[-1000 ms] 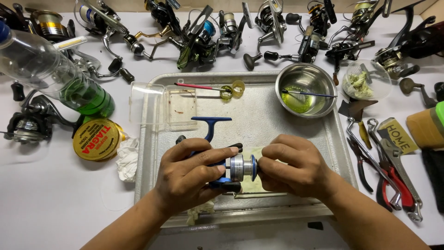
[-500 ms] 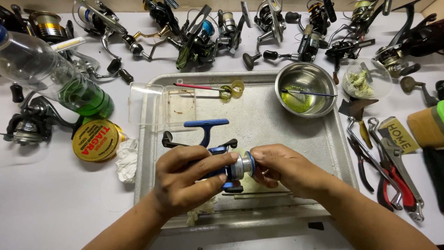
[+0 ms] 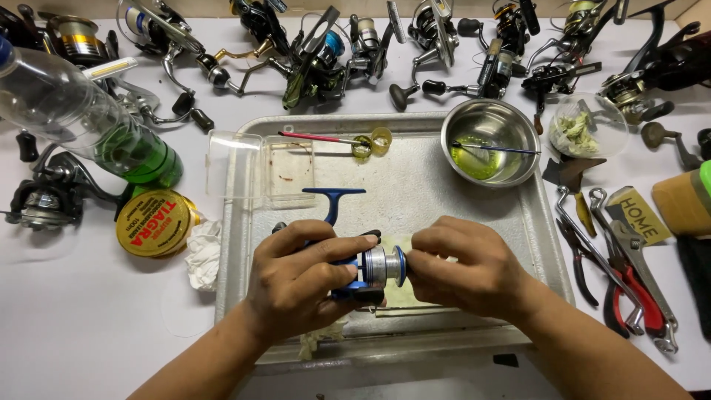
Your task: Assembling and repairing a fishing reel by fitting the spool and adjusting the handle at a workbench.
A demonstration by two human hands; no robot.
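A blue and silver spinning fishing reel [image 3: 370, 265] is held over a metal tray [image 3: 415, 185]. My left hand [image 3: 300, 285] wraps around the reel's body, its blue T-shaped handle [image 3: 333, 195] sticking up toward the far side. My right hand [image 3: 466, 270] pinches the front end of the silver spool, fingers closed on its knob. A yellowish cloth [image 3: 404, 296] lies on the tray under the reel.
A steel bowl [image 3: 490, 141] with green liquid and a brush sits at the tray's far right. A clear plastic box [image 3: 263, 169] sits on the tray's left side, pliers and wrenches [image 3: 622, 267] to the right, a plastic bottle [image 3: 81, 118] and round yellow tin [image 3: 152, 222] to the left, several reels along the back.
The reel has turned in my left hand so its blue handle swung up. My right hand shifted left and closed its fingertips on the spool's front.
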